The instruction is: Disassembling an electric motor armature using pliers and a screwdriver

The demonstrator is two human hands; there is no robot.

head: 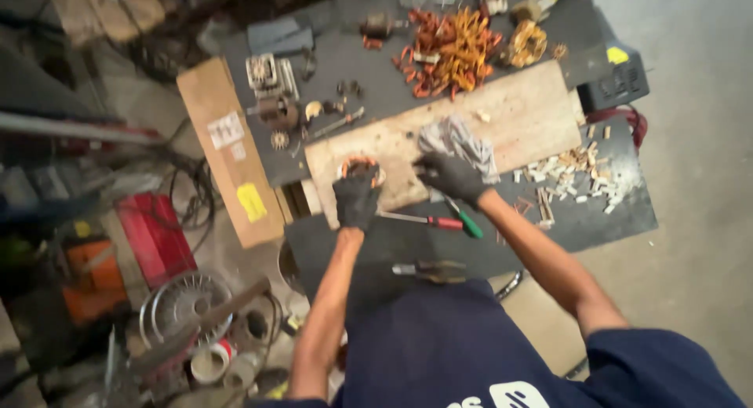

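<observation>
Fingers of the gloved left hand (357, 196) are closed over a round motor stator (361, 169) resting on the wooden board (518, 118) atop the desk (369, 86). Right hand (451, 176) fingers grip a grey rag (459, 141) just beside it. Two screwdrivers (439, 220) lie near the board's front edge.

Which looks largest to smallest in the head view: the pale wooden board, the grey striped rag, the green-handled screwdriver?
1. Pale wooden board, clearly largest.
2. Grey striped rag.
3. Green-handled screwdriver, smallest as seen, though partly hidden by the right hand.
</observation>
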